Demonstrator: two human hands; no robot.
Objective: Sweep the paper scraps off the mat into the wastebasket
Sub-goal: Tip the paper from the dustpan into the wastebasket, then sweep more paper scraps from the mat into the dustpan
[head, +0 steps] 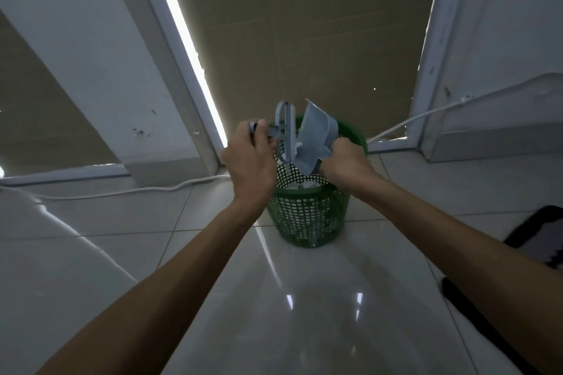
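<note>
A green mesh wastebasket stands on the tiled floor just ahead of me. Over its opening my right hand grips the handle of a pale blue dustpan, which is tipped steeply with its mouth pointing down into the basket. My left hand holds a small pale blue hand brush by its handle, its head pressed against the dustpan's open side. White paper scraps show inside the basket below the pan. The dark mat lies at the right edge, partly cut off.
White door frames rise on both sides of a beige wall. A white cable runs along the floor at the left and another at the right. Glossy grey tiles spread out in front of the basket.
</note>
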